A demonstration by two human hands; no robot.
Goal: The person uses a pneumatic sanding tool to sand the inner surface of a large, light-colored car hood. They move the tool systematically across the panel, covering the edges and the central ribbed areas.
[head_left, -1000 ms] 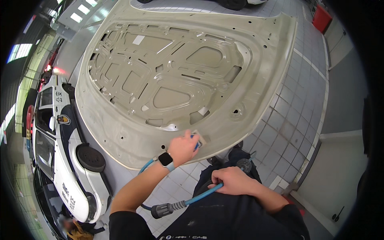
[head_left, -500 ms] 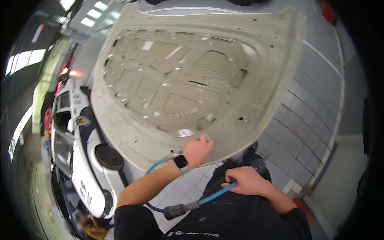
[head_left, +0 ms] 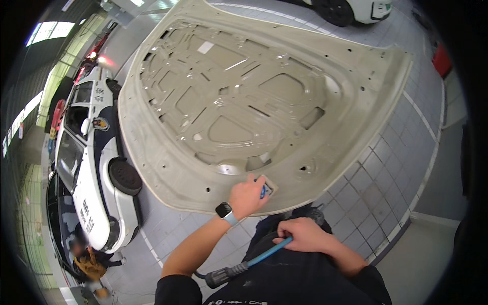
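A large beige car hood [head_left: 351, 109] lies in front of me, its ribbed inner side facing up. My left hand [head_left: 248, 195], a watch on its wrist, is closed over a small flat tool [head_left: 266, 188] with a blue part and a pale square edge; it looks like a sanding block. The tool rests on the hood near its front rim, and my palm covers most of it. Close to my waist, the fingers of my right hand [head_left: 304, 235] wrap round a blue hose [head_left: 272, 252]. This hose runs into a black connector [head_left: 226, 276] against my shirt.
On the left stands a white and dark-blue car [head_left: 99, 168], with a person [head_left: 91, 262] low beside it. Another white car [head_left: 340, 12] is beyond the hood. Grey floor tiles [head_left: 386, 157] run along the right, up to a pale wall [head_left: 432, 244].
My left hand has slid a little along the hood's front rim to the right, and more of the tool shows. My right hand keeps the hose near my waist. The view has shifted.
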